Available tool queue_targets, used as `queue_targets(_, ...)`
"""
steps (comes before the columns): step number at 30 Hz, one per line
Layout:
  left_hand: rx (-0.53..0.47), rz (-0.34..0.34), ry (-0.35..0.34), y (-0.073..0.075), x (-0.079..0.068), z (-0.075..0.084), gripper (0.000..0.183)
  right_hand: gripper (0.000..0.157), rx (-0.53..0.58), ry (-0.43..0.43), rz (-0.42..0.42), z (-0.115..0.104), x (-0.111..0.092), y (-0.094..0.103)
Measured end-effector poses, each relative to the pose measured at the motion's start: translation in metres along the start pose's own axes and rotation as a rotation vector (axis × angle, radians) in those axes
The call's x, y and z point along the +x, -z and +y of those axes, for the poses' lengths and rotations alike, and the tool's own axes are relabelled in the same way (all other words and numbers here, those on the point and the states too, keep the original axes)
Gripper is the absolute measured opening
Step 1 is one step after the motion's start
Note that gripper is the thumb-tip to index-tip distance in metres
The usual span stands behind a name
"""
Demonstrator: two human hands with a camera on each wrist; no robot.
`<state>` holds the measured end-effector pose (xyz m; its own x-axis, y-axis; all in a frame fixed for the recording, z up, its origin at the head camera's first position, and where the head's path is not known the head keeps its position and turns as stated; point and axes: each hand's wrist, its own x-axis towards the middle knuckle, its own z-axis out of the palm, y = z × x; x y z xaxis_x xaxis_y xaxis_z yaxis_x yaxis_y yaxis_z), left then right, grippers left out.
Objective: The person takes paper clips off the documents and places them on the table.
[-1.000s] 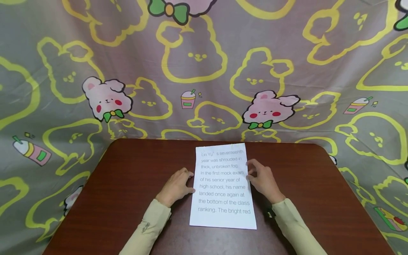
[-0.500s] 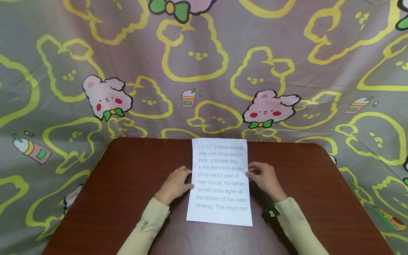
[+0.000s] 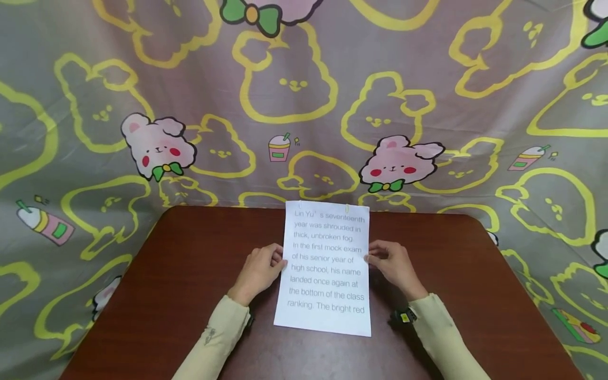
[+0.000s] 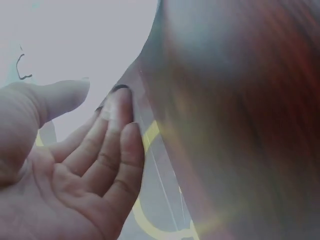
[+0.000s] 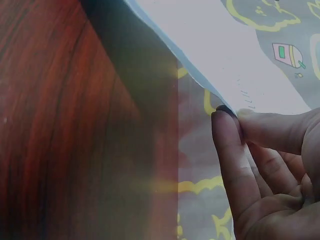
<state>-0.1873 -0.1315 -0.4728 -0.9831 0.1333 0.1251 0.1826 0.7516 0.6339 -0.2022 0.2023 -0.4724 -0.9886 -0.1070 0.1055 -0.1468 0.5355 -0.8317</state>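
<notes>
pinching paper (image 3: pixel 325 274) by both side edges with left hand (image 3: pixel 256 269) and right hand (image 3: pixel 395 266) // held above table (image 3: pixel 157 285), overlapping curtain (image 3: pixel 328 145) at top edge in head view // decent wiggle room either side tbh

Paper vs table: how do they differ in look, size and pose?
Look: the paper is white with dark printed text; the table is reddish-brown with wood grain.
Size: the paper is far smaller than the table.
Shape: the paper's corners are sharp, the table's far corners rounded.
Pose: the paper is at least partly raised, held at its sides by the left hand and right hand; the table lies flat beneath.
</notes>
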Motion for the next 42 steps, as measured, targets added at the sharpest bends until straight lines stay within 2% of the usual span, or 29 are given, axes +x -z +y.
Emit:
queue_targets(5, -0.141, 0.042, -0.016, 0.003, 0.003, 0.002, 0.011, 0.014, 0.015, 0.009, 0.001, -0.002, 0.001, 0.003)
queue_targets(11, -0.358, -0.002, -0.024, 0.010, 0.004, 0.005, 0.013, 0.017, 0.051, -0.020, 0.019, -0.006, 0.000, 0.008)
queue_targets(17, -0.447, -0.026, 0.013, 0.012, 0.004, 0.004, 0.021, 0.017, 0.077, -0.042, 0.001, -0.010, -0.002, 0.011)
queue_targets(21, -0.485, -0.009, 0.014, 0.012, 0.005, 0.005, 0.020, 0.015, 0.104, -0.033, -0.009, -0.011, -0.004, 0.013)
queue_targets(26, -0.468, 0.016, -0.002, 0.014, 0.005, 0.006, 0.016, 0.015, 0.131, -0.018, -0.031, -0.020, -0.008, 0.017)
queue_targets(31, -0.477, 0.009, -0.008, 0.017, 0.004, 0.008, 0.013, 0.014, 0.116, 0.009, -0.037, -0.023, -0.010, 0.021)
queue_targets(42, -0.576, -0.025, 0.017, 0.023, 0.001, 0.011, 0.013, 0.019, 0.097, 0.029, -0.056, -0.032, -0.015, 0.030)
